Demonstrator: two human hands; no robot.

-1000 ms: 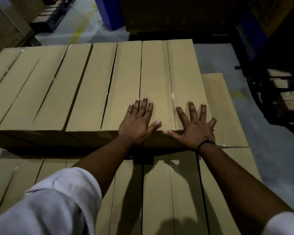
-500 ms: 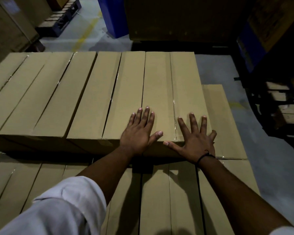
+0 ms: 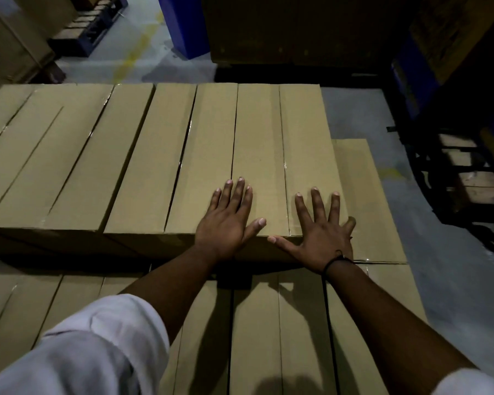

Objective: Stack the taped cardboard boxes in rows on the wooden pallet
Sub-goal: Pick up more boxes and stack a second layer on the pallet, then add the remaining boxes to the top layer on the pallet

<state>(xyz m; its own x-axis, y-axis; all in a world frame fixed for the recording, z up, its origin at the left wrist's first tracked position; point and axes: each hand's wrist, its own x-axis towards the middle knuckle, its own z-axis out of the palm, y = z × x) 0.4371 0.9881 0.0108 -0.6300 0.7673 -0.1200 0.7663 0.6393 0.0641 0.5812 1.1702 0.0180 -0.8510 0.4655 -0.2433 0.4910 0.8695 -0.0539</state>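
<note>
A person looks down over a stack of long taped cardboard boxes. At lower left, a white sleeve [image 3: 83,352] covers the left arm. An upper row of boxes [image 3: 97,166] lies side by side, long edges touching, on a lower layer of boxes [image 3: 297,323]. The left hand [image 3: 228,223] rests flat on the row's near right end, fingers straight and close together, thumb out. Just beside it, the right hand [image 3: 322,238] presses flat on the rightmost upper box [image 3: 305,138], fingers spread wide, with a black band [image 3: 334,260] on the wrist. One lower box [image 3: 362,195] shows beyond. Grey floor [image 3: 439,280] and dim wooden pallets [image 3: 479,183] lie at right.
</note>
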